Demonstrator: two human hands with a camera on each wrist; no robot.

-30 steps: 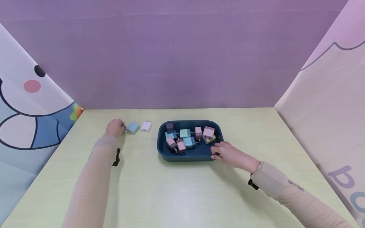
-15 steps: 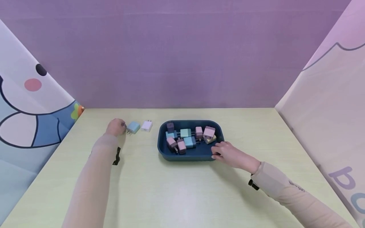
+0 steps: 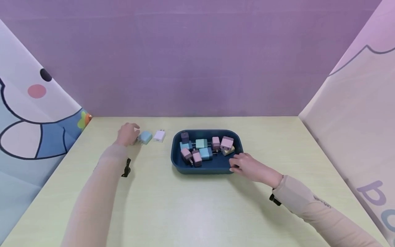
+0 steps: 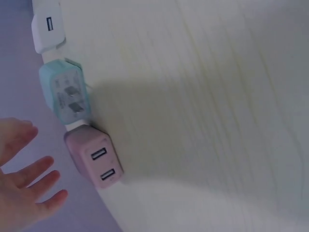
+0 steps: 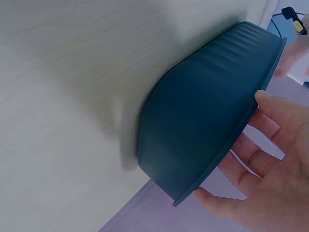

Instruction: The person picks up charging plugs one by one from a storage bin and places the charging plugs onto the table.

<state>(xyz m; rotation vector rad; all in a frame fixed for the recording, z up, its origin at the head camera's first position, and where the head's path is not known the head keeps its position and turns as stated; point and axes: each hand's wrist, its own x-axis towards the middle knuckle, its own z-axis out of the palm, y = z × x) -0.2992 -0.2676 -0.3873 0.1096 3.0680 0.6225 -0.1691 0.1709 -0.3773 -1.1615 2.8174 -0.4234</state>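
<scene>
My left hand (image 3: 127, 133) is at the back left of the table, its fingers spread and apart from anything. In the left wrist view, a pink USB charger (image 4: 94, 157) with two ports lies close by its fingertips; in the head view the hand hides it. Beside it are a light blue charger (image 3: 145, 137), prongs showing, and a white charger (image 3: 159, 136). My right hand (image 3: 247, 166) pinches the front right rim of a dark blue plastic basket (image 5: 193, 111), thumb outside and fingers over the inner side.
Inside the basket lie several chargers, among them a teal one (image 3: 201, 143), a blue one (image 3: 204, 153), a pink one (image 3: 227, 142) and a dark purple one (image 3: 184, 137). A purple cloth backdrop (image 3: 194, 68) closes off the table's back edge, with printed panels at both sides.
The left hand's fingers have opened and lifted slightly away, letting go of the pink charger. The right hand stays on the basket rim.
</scene>
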